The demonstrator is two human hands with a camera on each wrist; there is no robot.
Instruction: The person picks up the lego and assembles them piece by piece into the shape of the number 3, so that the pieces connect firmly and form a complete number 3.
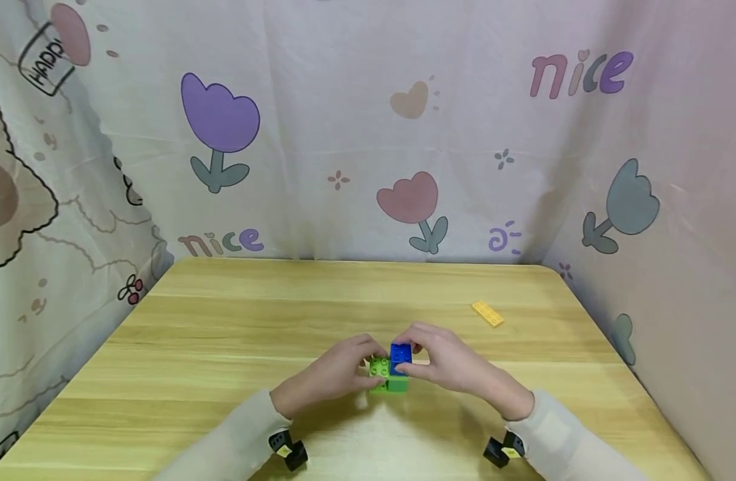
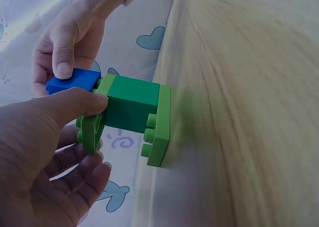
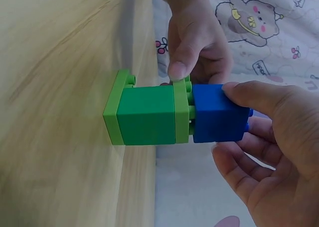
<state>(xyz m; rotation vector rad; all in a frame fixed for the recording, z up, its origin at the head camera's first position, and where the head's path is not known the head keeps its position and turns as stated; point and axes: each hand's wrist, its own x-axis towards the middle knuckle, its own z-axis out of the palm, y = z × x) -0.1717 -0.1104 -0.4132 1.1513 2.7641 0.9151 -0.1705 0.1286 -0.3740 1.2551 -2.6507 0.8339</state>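
Note:
In the head view, my left hand [image 1: 344, 369] and right hand [image 1: 449, 359] meet at a small stack of toy building bricks on the table. A green brick [image 3: 147, 116] stands between a lower light green plate [image 2: 160, 130] and an upper light green plate [image 3: 181, 118]. Both plates jut out to the left. My left thumb and fingers pinch the jutting end of the upper plate. With thumb and fingers, my right hand holds a blue brick [image 3: 220, 112] over the stack's right end. Plate studs show in a narrow gap beneath the blue brick.
A yellow plate brick [image 1: 487, 313] lies farther back on the wooden table [image 1: 236, 314], to the right. Printed curtains [image 1: 320, 120] hang behind the table and along both sides.

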